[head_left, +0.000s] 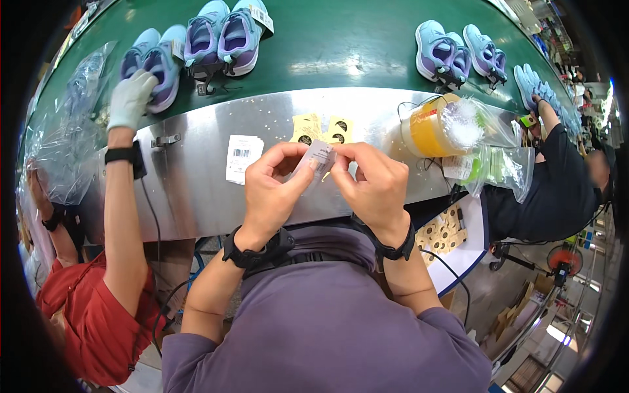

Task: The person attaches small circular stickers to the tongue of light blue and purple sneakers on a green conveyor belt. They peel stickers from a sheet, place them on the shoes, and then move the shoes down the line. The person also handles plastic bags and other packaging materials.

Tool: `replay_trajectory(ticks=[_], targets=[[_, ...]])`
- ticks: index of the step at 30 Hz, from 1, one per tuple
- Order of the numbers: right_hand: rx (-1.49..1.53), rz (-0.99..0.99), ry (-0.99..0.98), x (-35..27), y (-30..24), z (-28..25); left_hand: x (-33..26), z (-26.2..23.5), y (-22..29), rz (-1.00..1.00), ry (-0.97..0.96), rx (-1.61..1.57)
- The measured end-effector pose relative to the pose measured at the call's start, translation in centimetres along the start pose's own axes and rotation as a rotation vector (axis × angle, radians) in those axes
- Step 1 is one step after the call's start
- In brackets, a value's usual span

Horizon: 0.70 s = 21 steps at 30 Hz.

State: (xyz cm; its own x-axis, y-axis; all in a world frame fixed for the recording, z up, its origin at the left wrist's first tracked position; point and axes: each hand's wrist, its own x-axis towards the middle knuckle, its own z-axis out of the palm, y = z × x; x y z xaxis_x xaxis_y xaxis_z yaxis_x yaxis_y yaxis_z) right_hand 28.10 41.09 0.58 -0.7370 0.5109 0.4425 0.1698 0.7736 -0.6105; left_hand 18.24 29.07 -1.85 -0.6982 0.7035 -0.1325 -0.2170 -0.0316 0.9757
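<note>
My left hand (pixel 270 190) and my right hand (pixel 370 183) meet in front of my chest, both pinching a small white paper tag (pixel 319 157) between thumbs and fingertips. Behind them, on the steel ledge (pixel 196 196), lie yellow hang tags with black round marks (pixel 322 128) and a stack of white barcode labels (pixel 242 157). Beyond the ledge runs a green conveyor belt (pixel 327 46) carrying pairs of light blue and purple shoes (pixel 223 36).
A co-worker's gloved hand (pixel 130 98) on the left touches a shoe pair (pixel 156 65). More shoes (pixel 458 56) sit at the right. A yellow-filled plastic tub (pixel 429 126) and clear bags (pixel 498 164) stand on the ledge. Another person in dark clothes (pixel 557 183) works at the right.
</note>
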Motion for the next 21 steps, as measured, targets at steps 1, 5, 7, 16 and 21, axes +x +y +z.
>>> replay_trajectory(ticks=[1, 5, 7, 16, 21], targets=[[-0.005, 0.004, -0.002, 0.0, 0.0, 0.0, 0.0, -0.1, 0.0, 0.003, -0.004, 0.012], [-0.002, 0.014, -0.030, 0.0, -0.1, 0.1, 0.0, -0.1, -0.1, 0.016, -0.003, 0.043], [0.022, 0.050, -0.031, 0.0, -0.1, 0.0, 0.2, 0.2, -0.3, 0.104, -0.020, 0.103], [0.698, 0.396, -0.449, 1.7, 1.5, -2.3, 2.1, -0.6, 2.6, 1.056, -0.188, 0.927], [0.196, -0.018, -0.449, 4.3, 2.2, -4.4, 2.7, 0.7, 4.3, 1.227, -0.224, 1.031]])
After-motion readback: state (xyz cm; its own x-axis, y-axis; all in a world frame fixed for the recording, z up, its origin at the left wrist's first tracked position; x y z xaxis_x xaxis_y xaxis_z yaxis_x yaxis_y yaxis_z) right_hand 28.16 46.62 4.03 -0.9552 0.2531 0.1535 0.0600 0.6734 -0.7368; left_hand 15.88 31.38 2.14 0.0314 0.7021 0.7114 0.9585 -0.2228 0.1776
